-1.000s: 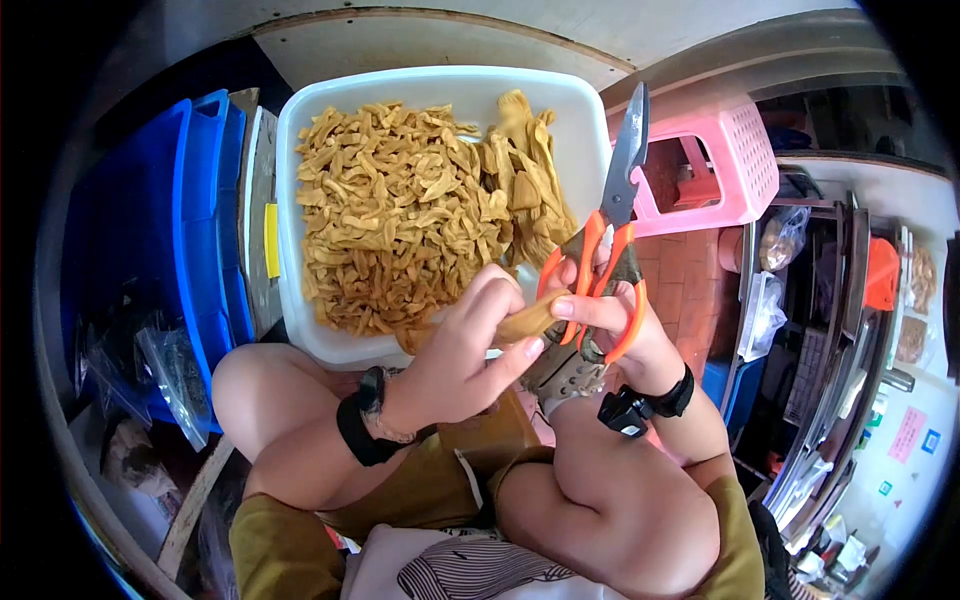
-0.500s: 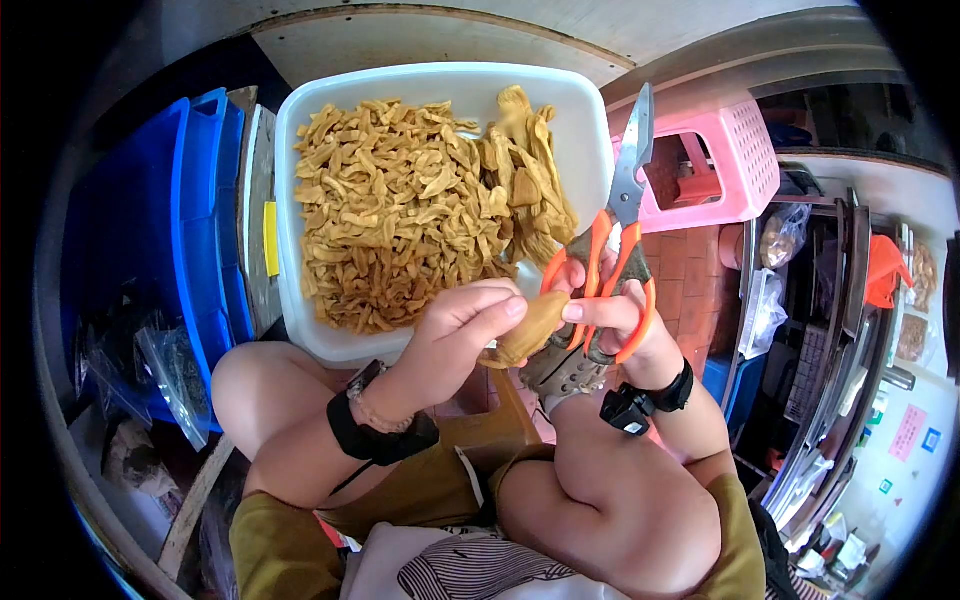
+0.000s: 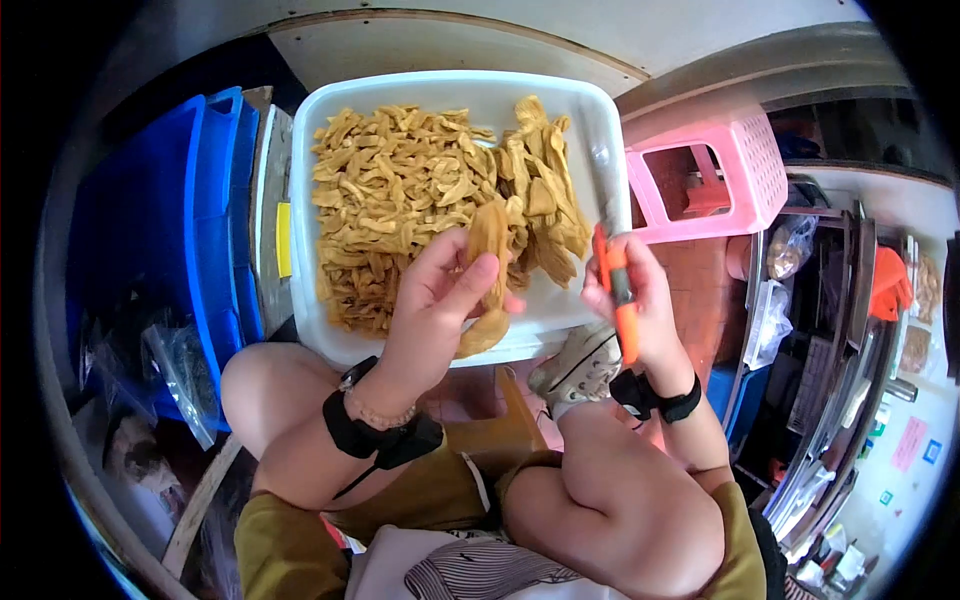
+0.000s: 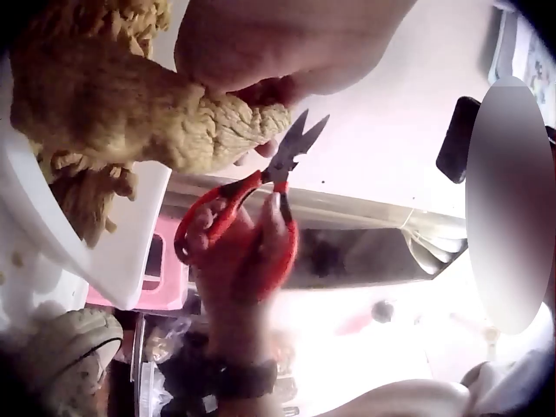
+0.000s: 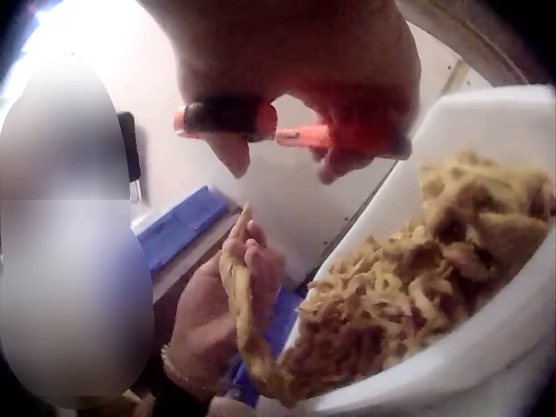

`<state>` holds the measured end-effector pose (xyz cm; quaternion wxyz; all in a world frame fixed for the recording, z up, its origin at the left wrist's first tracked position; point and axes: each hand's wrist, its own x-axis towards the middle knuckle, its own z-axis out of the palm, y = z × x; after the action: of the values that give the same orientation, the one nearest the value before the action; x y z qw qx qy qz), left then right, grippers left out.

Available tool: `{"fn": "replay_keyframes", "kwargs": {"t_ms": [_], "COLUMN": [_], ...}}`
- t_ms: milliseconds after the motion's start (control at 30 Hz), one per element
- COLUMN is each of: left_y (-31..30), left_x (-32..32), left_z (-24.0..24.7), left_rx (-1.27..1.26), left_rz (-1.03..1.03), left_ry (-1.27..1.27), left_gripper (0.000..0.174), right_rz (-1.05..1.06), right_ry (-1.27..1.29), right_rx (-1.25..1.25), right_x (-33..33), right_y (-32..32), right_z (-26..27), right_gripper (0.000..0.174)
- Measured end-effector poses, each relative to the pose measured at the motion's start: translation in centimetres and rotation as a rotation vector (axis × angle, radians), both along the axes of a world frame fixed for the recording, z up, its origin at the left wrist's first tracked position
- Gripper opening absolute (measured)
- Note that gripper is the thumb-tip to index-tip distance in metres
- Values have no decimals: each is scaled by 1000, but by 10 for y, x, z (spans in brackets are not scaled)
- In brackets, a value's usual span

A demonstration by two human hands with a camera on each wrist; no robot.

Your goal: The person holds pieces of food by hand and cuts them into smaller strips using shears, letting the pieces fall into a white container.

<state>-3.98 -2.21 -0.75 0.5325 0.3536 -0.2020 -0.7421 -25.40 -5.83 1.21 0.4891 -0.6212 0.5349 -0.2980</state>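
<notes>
- Tan piece (image 3: 490, 238): pinched in the left hand (image 3: 430, 305) above the white tub's near rim (image 3: 535, 345).
- Scissors (image 3: 627, 327): gripped in the right hand (image 3: 650, 300), apart from it.
- Snipping well likely needs blades (image 4: 286, 158) clear of that pinch.

Cropped, indistinct parts.
Wrist-view top edges crop the left hand (image 4: 291, 43) and right hand (image 5: 300, 61); in the head view, scissors (image 3: 622, 287) blur at the blades and a pink notice (image 3: 910, 445) is illegible.

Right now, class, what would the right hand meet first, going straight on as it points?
Probably the white tub, at its right rim in the head view; the right hand might pass above it, as height is unclear.
</notes>
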Motion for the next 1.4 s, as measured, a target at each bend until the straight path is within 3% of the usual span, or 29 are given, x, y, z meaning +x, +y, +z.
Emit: {"fn": "replay_keyframes", "kwargs": {"t_ms": [33,233,467,733,967,1033,1400], "left_y": [-2,-6,-4,-4,0,0,0], "left_x": [0,3,0,-1,-3,-4,-3], "left_z": [1,-2,0,-9,-11,-1,-5], "left_rx": [-18,-112,-137,-231,-336,-108,-139], "left_rz": [37,122,60,5,-4,-8,27], "left_ry": [-4,-8,-35,-228,-298,-51,-64], "left_gripper": [24,15,11,10,10,9,12], "right_rz": [85,184,190,322,284,267,229], "right_ry": [164,522,438,585,626,621,605], "right_rx": [-48,-6,0,-69,-83,-102,-219], "right_x": [-2,6,12,21,25,25,17], "right_y": [4,28,24,15,18,21,24], "right_z": [6,11,11,26,25,26,23], "right_gripper": [38,48,55,72,65,63,61]}}
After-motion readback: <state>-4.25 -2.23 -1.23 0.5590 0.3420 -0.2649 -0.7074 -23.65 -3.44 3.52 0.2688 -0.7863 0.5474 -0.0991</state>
